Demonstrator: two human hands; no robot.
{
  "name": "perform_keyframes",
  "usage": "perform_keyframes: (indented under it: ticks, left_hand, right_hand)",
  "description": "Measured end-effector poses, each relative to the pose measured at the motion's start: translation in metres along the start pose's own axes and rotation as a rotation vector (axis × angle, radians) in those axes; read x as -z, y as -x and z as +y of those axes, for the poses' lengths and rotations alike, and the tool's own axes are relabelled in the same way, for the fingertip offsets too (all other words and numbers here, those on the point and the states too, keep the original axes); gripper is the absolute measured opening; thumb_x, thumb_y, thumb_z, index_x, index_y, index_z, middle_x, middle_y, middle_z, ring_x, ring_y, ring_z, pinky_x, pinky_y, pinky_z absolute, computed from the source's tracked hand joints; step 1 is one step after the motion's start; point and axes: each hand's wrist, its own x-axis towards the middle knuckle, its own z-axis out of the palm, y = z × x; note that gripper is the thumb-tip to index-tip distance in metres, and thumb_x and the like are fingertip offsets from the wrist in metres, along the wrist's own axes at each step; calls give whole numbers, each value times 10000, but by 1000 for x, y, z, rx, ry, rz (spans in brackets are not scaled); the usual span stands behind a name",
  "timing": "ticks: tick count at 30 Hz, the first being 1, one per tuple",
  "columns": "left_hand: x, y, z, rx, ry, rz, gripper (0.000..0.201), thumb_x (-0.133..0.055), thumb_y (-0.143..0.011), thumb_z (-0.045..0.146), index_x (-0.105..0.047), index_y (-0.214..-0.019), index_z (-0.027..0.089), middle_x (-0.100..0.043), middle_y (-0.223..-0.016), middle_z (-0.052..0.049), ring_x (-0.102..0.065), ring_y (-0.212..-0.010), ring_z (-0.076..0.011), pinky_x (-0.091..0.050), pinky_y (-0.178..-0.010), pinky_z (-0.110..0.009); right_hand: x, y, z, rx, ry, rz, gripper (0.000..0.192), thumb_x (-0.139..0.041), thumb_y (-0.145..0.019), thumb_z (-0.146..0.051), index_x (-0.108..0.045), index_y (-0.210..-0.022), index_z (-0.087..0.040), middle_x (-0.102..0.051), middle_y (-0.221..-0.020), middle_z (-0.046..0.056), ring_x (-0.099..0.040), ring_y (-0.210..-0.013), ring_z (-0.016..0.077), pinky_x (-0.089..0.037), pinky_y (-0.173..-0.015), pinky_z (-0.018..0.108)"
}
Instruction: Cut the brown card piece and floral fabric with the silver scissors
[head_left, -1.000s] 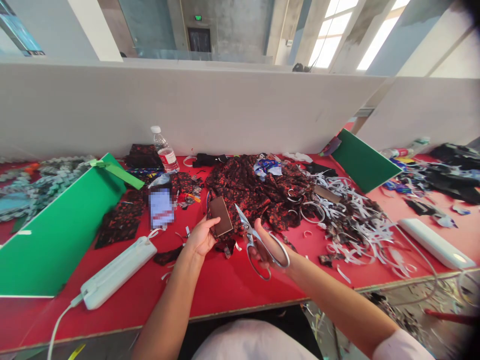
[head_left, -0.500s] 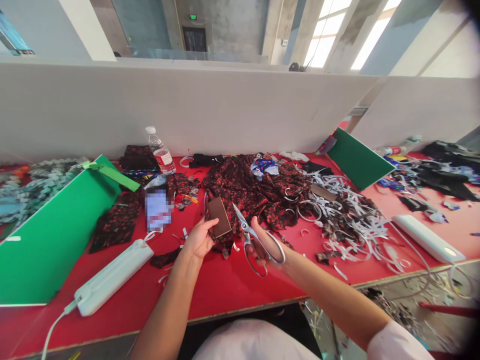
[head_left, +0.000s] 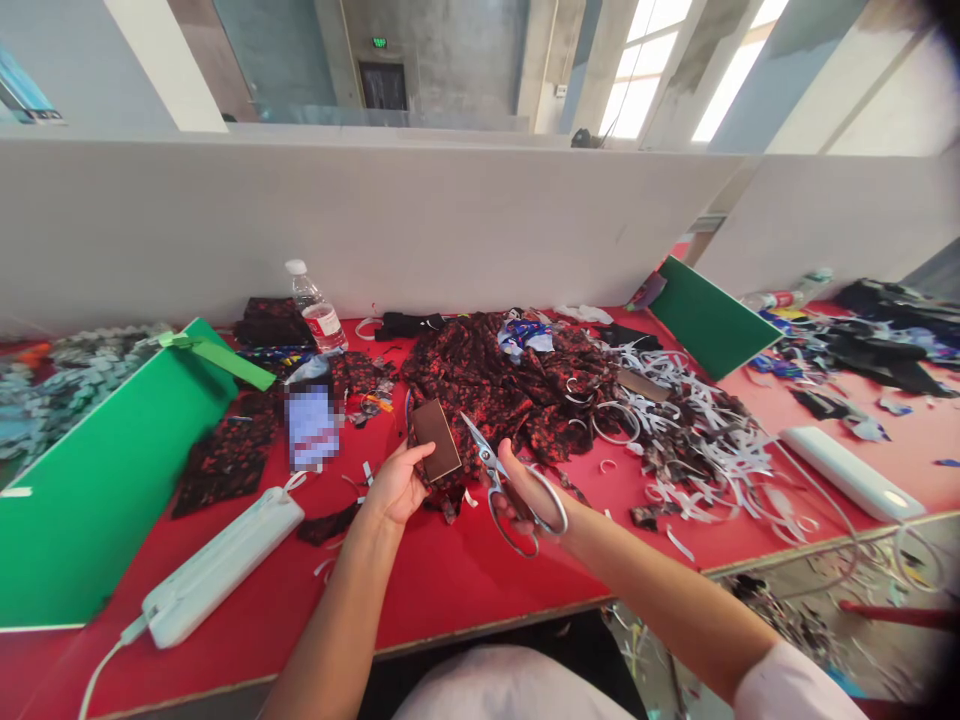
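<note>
A small brown rectangular board [head_left: 436,441] is pinched in my left hand [head_left: 397,484], thumb on its top face and fingers underneath. My right hand [head_left: 525,492] grips metal scissors [head_left: 486,454] by the handles. Their blades point up and away from me, just right of the board and apart from it. Beyond both hands lies a heap of dark cloth with a red floral print [head_left: 487,375], and the board is in front of its near edge. A blue-and-white scrap [head_left: 525,338] rests on the heap.
White strips [head_left: 712,440] pile up on the right. A green board [head_left: 112,490] stands left, another [head_left: 712,318] back right. White power strips [head_left: 225,565] lie at both sides. A water bottle [head_left: 319,310] leans at the back left, near a pixelated item [head_left: 311,425] on the red table [head_left: 450,580].
The view has shifted slightly, so the scene sits a little further left and lower. Both hands keep the same hold on the brown board and the scissors.
</note>
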Motion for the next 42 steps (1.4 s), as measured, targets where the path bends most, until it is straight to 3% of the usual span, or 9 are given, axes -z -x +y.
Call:
perform_keyframes:
  ticks: [5, 17, 25, 30, 42]
  left_hand:
    - [-2, 2, 0, -13, -34, -9, 403, -514, -745, 13, -543, -1131, 127, -711, -882, -91, -686, -768, -207, -569, -711, -341]
    - [-2, 4, 1, -18, -50, -23, 368, -501, -754, 8, -556, -1101, 118, -710, -880, -96, -687, -771, -208, -570, -705, -326]
    - [-1, 3, 1, -5, -49, -14, 394, -490, -765, 3, -536, -1134, 132, -708, -886, -89, -683, -807, -201, -564, -721, -314]
    - [-1, 3, 0, -4, -60, -31, 404, -494, -768, 11, -522, -1155, 126, -709, -890, -87, -685, -780, -196, -565, -717, -317]
    - [-2, 4, -1, 8, -59, -44, 429, -491, -773, 14, -497, -1188, 122, -711, -855, -84, -684, -786, -196, -561, -727, -323]
  right_hand:
    - [2, -4, -2, -64, -43, -80, 686, -162, -754, -784, -488, -784, -182, -397, -514, -44, -340, -393, 59, -211, -286, 117]
    - [3, -10, -2, -75, -5, -78, 698, -120, -764, -774, -480, -742, -176, -426, -518, -31, -375, -381, 68, -262, -283, 138]
    - [-1, -8, -3, -59, 13, 17, 660, -185, -769, -767, -469, -740, -172, -385, -477, -57, -297, -332, 41, -170, -250, 114]
    - [2, -13, -3, -77, -44, -75, 713, -136, -737, -799, -486, -782, -179, -401, -485, -49, -337, -361, 59, -209, -261, 122]
    - [5, -20, -1, -51, -2, -90, 736, -111, -736, -800, -490, -776, -170, -438, -510, -32, -364, -365, 66, -251, -274, 137]
